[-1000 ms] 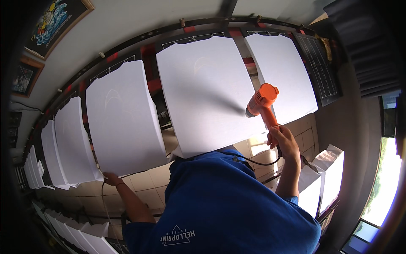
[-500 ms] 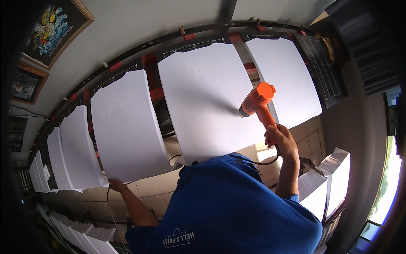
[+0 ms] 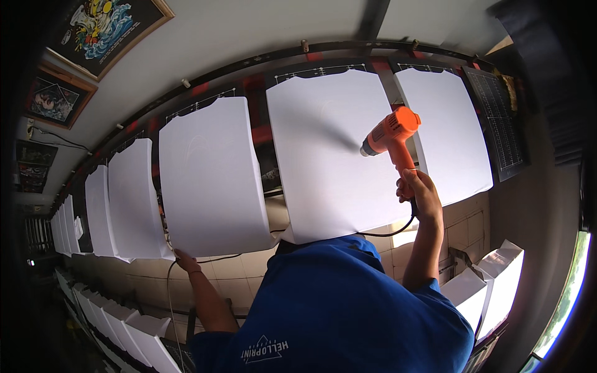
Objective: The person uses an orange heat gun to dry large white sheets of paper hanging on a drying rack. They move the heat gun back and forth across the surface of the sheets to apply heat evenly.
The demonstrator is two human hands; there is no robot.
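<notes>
My right hand (image 3: 420, 194) is wrapped round the handle of an orange heat gun (image 3: 398, 132). Its metal nozzle points left, over a large white fabric panel (image 3: 323, 180) laid on a dark board, and casts a shadow on it. A black cord leaves the handle and runs left along the panel's near edge. Lower left, my left hand (image 3: 186, 261) is closed at the near edge between two other panels, apparently round the cord (image 3: 170, 292), which loops down from it. Its fingertips are partly hidden. Beside it lies another white fabric panel (image 3: 208, 180).
More white panels (image 3: 134, 193) line the long curved rack to the left, and one (image 3: 444, 133) lies at the right beside a bare black board (image 3: 496, 121). A second row of white panels (image 3: 124, 320) stands behind me. Framed pictures (image 3: 102, 31) hang on the wall.
The view has shifted, so the panels sit further right. The heat gun has moved slightly relative to the panel and stays in my right hand. My left hand remains near the panel edge.
</notes>
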